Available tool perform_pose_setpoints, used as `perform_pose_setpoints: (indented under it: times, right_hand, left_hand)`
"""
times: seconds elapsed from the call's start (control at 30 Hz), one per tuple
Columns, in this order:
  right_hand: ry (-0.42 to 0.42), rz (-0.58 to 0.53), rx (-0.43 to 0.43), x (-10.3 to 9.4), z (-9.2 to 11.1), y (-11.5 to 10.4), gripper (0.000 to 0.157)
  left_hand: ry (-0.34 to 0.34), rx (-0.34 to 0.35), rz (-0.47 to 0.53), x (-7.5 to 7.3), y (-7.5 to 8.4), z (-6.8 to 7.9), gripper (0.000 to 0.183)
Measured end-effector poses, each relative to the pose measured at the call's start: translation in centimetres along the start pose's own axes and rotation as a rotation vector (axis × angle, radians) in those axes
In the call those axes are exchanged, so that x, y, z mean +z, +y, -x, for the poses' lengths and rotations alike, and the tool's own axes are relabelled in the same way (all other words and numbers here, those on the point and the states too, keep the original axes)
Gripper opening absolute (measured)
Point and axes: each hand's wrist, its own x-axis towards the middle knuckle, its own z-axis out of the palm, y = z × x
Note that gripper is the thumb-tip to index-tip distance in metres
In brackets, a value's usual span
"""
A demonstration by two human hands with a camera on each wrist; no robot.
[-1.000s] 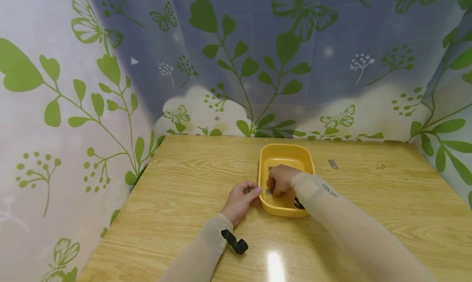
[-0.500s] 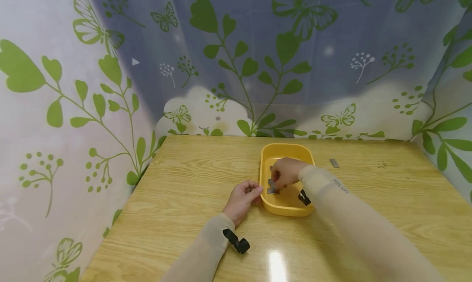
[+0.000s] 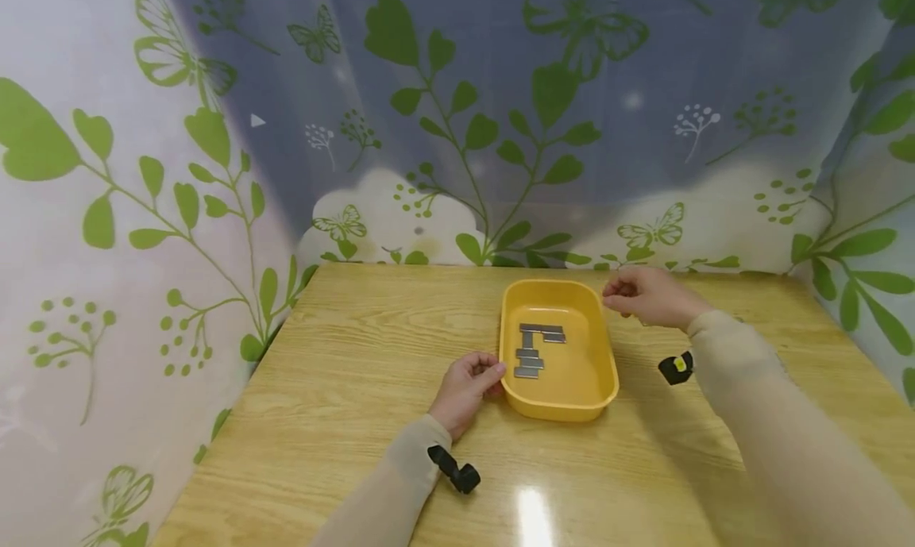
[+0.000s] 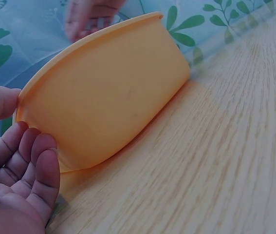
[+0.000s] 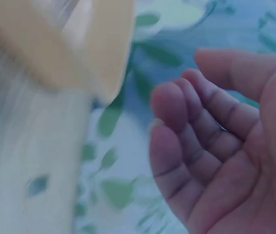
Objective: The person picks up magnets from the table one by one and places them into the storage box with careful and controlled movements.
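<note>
A yellow plastic tray point(image 3: 586, 372) stands on the table. Inside, several small flat grey rectangular pieces point(image 3: 529, 355) lie close together toward its left half. My left hand point(image 3: 461, 392) holds the tray's left side, thumb at the rim and curled fingers against the outer wall in the left wrist view. Beyond the tray's far right corner, my right hand point(image 3: 654, 297) hangs over the table. Its fingers are loosely bent with nothing between them in the right wrist view. There, a blurred loose grey piece point(image 5: 38, 185) lies on the table, apart from the hand.
The wooden table point(image 3: 357, 333) reaches back to a cloth backdrop point(image 3: 457, 134) printed with leaves and butterflies. Black wrist straps point(image 3: 457, 471) sit on both sleeves.
My right hand has left the tray, moving right and away to beyond its rim, over where the loose piece showed. The grey pieces in the tray are now uncovered. My left hand stays put.
</note>
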Motion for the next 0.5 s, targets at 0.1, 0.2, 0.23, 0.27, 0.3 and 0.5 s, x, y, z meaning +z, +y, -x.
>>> perform_pose_setpoints:
  times: [0.1, 0.2, 0.23, 0.27, 0.3, 0.5]
  right_hand:
    - [0.05, -0.01, 0.061, 0.0, 0.9, 2.9, 0.028]
    - [0.078, -0.002, 0.11, 0.5, 1.7, 5.4, 0.035]
    - [0.086, 0.001, 0.125, 0.7, 1.9, 6.1, 0.037]
    - [0.097, 0.004, 0.138, 0.8, 2.0, 6.7, 0.038]
    - [0.108, 0.005, 0.145, 1.0, 2.2, 7.2, 0.04]
    - [0.159, 0.051, 0.205, 1.6, 2.3, 10.2, 0.043]
  left_hand:
    - [0.004, -0.002, -0.008, -0.2, 0.4, 0.2, 0.017]
    - [0.002, -0.004, -0.019, -0.2, 1.4, 0.8, 0.014]
    - [0.0, -0.005, -0.021, -0.1, 1.7, 1.0, 0.014]
    - [-0.002, -0.007, -0.022, 0.0, 2.1, 1.2, 0.014]
    - [-0.004, -0.006, -0.021, 0.1, 2.4, 1.3, 0.014]
    - [-0.007, 0.002, -0.006, 0.7, 2.7, 1.6, 0.015]
